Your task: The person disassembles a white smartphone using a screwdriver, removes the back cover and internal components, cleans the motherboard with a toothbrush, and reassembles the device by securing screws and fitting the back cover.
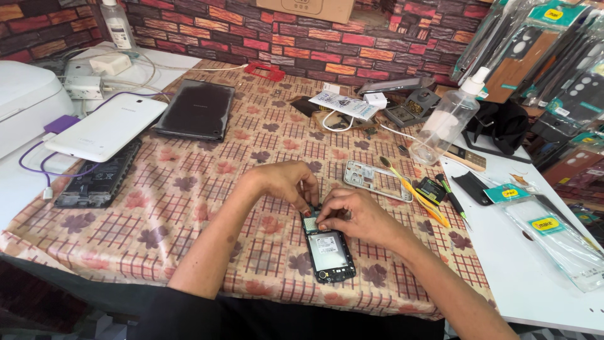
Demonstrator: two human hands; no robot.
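On the patterned tablecloth point(189, 189), near centre, lies an opened phone point(328, 250), back cover off. The left hand point(286, 184) and right hand point(358, 217) pinch at its far end. It looks light, stiff and fragile; best held by its edges.

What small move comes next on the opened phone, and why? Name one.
Probably lift the part pinched at the top end of the opened black phone with its back cover off. Both the left hand and right hand have fingertips pressed there, while the silver phone frame and yellow plastic pry tool lie unused beside them.
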